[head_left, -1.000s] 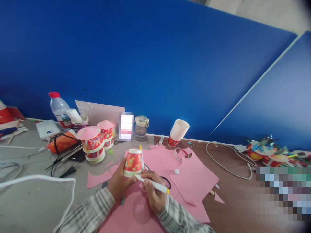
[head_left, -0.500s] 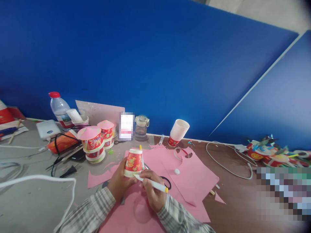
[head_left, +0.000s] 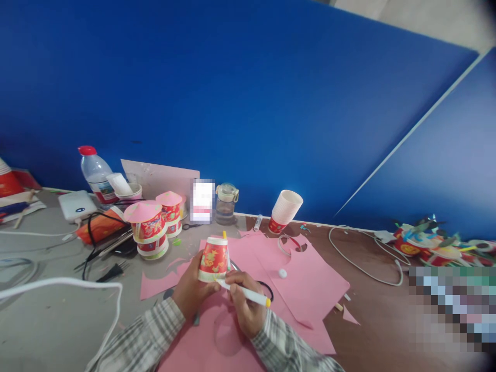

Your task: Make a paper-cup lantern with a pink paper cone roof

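Observation:
My left hand [head_left: 192, 291] is closed around a red patterned paper cup [head_left: 214, 257], held upside down with its white rim at the bottom. In my right hand [head_left: 248, 305] is a white marker with a yellow end [head_left: 248, 294], and its tip touches the cup's lower rim. A yellow cap [head_left: 224, 234] shows just behind the cup; what it belongs to is mostly hidden. Scissors with black handles [head_left: 267, 290] lie partly covered by my right hand. Pink paper sheets [head_left: 302, 279] are spread beneath both hands.
Paper-cup models with pink cone roofs [head_left: 143, 212] stand at left, near a plastic bottle [head_left: 95, 173] and black cable plug [head_left: 112, 273]. Behind are a phone [head_left: 202, 201], glass water bottle [head_left: 227, 204] and tilted cup stack [head_left: 285, 209]. A white cable [head_left: 360, 261] lies right.
The marker and my right hand have shifted very slightly to the right along the cup's rim. My left hand keeps the cup in nearly the same place.

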Motion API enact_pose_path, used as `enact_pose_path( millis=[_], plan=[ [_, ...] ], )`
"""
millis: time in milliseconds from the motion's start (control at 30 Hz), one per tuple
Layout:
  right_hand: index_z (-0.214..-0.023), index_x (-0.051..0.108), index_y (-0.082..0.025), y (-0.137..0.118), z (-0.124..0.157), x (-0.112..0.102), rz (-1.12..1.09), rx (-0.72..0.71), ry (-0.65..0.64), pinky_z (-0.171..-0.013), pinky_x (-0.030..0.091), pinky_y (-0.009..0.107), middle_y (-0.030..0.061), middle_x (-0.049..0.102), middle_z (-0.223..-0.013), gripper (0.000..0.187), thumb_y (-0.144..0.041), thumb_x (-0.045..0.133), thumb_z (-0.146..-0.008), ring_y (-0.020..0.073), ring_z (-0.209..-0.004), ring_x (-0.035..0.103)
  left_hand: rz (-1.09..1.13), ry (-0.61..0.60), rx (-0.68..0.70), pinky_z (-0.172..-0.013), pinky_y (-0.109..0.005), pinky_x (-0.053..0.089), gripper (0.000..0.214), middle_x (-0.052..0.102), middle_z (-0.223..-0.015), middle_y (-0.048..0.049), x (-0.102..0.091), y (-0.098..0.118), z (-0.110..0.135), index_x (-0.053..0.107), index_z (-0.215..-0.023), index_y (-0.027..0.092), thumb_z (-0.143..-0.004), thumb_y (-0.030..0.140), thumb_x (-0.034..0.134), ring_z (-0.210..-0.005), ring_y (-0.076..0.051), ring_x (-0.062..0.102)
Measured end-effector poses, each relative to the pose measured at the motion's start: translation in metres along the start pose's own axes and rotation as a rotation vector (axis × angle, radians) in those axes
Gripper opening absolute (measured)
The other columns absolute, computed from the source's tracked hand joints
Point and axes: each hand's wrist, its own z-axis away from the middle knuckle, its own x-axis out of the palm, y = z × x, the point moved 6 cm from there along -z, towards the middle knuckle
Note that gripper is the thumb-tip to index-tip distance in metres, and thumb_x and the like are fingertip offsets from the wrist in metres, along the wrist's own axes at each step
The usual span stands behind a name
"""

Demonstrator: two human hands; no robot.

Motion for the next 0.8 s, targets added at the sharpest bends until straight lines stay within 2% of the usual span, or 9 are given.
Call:
enact_pose_path(
  millis=[300,533,667,800],
  plan=[
    [-0.084,0.064,-0.020,-0.002,-0.003,0.002,-0.005,-0.008,-0.006,-0.045,0.047,0.020,-0.0036,0.061,-0.055,0.017,-0.022,0.047,-0.081,0.0103,-0.042,0.055,-0.003,0.018,0.021,-0.071,-0.042,0.048,0.080,0.064,-0.090,-0.0043,-0.001,-0.003,0.000,0.045,-0.105,0.023,-0.038,0.058,0.069,-0.081,-0.027,0.059],
    [-0.082,0.065,-0.019,-0.002,-0.005,0.003,0.000,0.007,0.005,-0.046,0.047,0.021,-0.0027,0.062,-0.055,0.017,-0.027,0.051,-0.081,0.0108,-0.043,0.057,-0.037,0.008,0.017,-0.071,-0.040,0.048,0.073,0.063,-0.092,-0.0046,-0.001,0.000,-0.001,0.047,-0.102,0.023,-0.039,0.051,0.072,-0.085,-0.028,0.057],
    [-0.084,0.065,-0.019,0.000,-0.003,0.000,-0.068,0.073,-0.004,-0.042,0.046,0.020,-0.0029,0.060,-0.053,0.022,-0.035,0.049,-0.083,0.0111,-0.041,0.055,-0.037,-0.017,0.025,-0.072,-0.041,0.048,0.073,0.064,-0.094,-0.0048,0.000,0.001,0.000,0.045,-0.105,0.024,-0.041,0.049,0.071,-0.084,-0.027,0.058],
    [-0.088,0.062,-0.019,-0.003,-0.004,-0.008,-0.119,0.123,0.066,-0.041,0.046,0.020,-0.0021,0.060,-0.056,0.028,-0.043,0.049,-0.084,0.0112,-0.043,0.054,-0.006,-0.016,-0.003,-0.074,-0.041,0.047,0.081,0.064,-0.097,-0.0062,-0.002,-0.006,-0.002,0.042,-0.109,0.022,-0.040,0.053,0.070,-0.088,-0.028,0.057]
  ],
)
